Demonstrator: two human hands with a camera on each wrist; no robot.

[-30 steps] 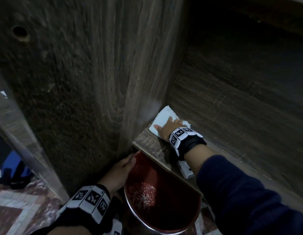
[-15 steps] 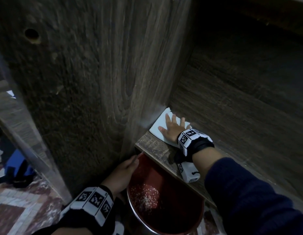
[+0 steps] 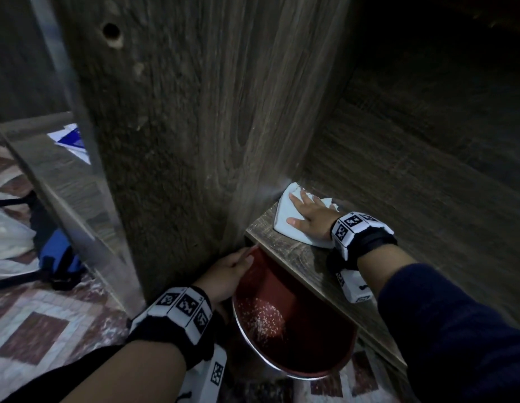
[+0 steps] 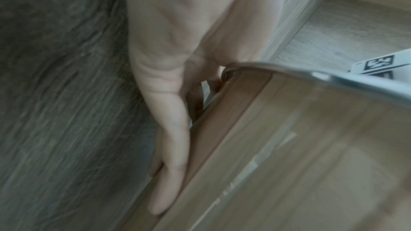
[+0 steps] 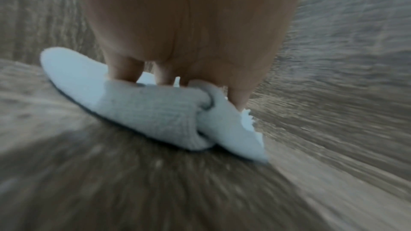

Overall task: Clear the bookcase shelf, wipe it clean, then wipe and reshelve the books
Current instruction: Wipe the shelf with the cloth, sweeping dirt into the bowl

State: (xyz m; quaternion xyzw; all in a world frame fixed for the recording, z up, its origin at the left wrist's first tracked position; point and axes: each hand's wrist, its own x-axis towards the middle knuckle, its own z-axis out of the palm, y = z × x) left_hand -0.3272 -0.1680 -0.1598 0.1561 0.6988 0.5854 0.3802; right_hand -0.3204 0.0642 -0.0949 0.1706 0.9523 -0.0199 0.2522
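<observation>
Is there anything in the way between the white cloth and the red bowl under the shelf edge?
Nothing visible. The white cloth lies under the right hand on bare shelf, and the red bowl, held by the left hand, sits just below that edge.

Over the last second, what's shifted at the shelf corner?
The right hand went from bunched to spread flat on the white cloth, still at the shelf corner by the side panel. The left hand still holds the red bowl under the edge.
</observation>
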